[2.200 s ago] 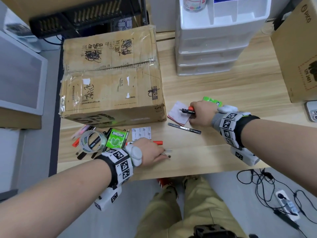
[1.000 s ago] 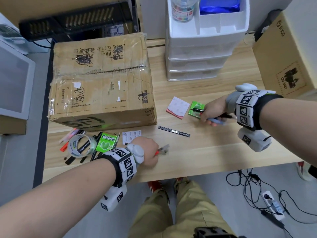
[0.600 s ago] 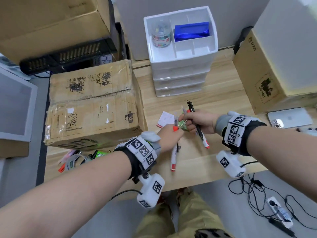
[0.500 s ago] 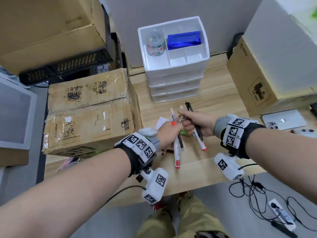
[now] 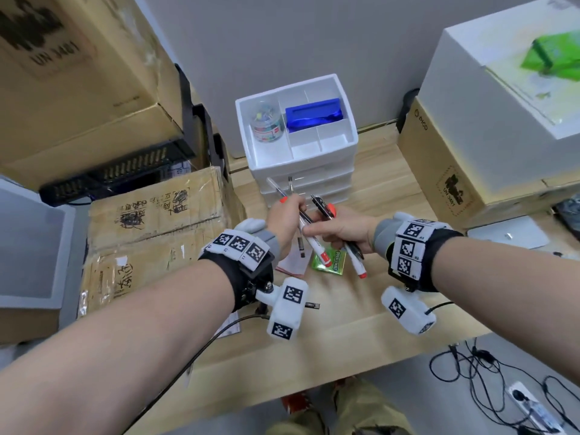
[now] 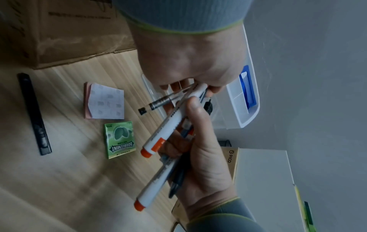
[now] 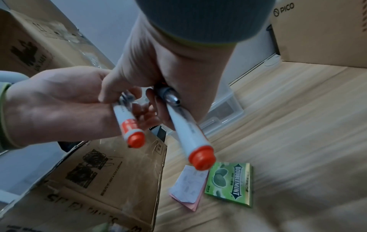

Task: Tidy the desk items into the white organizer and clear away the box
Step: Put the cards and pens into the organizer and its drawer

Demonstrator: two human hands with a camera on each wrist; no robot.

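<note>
Both hands meet above the desk, just in front of the white organizer (image 5: pixel 323 152). My left hand (image 5: pixel 292 211) grips a white marker with an orange cap (image 6: pixel 164 125) and thin pens (image 6: pixel 157 104). My right hand (image 5: pixel 326 230) grips a second orange-capped marker (image 7: pixel 188 133) and dark pens, its thumb pressing on the left hand's marker (image 7: pixel 129 124). Under the hands on the desk lie a green gum pack (image 5: pixel 331 262) and a pink sticky-note pad (image 5: pixel 293 262). The worn cardboard box (image 5: pixel 150 233) sits at the left.
The organizer's top tray holds a jar of pins (image 5: pixel 266 124) and a blue case (image 5: pixel 314 116). A black utility knife (image 6: pixel 33 113) lies on the desk. Cardboard boxes (image 5: pixel 445 171) stand at the right, a phone (image 5: pixel 508 233) beside them. Cables trail on the floor.
Both hands have lifted off the desk with their pens and come together in front of the organizer. The gum pack was let go and lies on the desk.
</note>
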